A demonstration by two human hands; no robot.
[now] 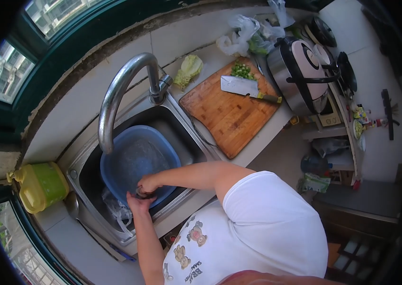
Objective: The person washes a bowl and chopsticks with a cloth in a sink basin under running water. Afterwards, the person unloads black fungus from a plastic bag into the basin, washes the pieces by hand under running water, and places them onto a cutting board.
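Chopped green bits (pixel 242 71) are done, on our brown wooden board (pixel 229 116). Our right hand (pixel 149 183) seems curled round a small greyish thing (pixel 140 192) in the blue plastic basin (pixel 106 166); left hand's (pixel 140 204) fingers look spread, grip unclear. What's left? We can't tell.

Small, not clearly readable shirt lettering (pixel 195 270)

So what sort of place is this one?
Most likely a home kitchen: there's a metal sink holding a blue basin, a wooden cutting board with a cleaver on it, and what looks like an electric cooker beside the board.
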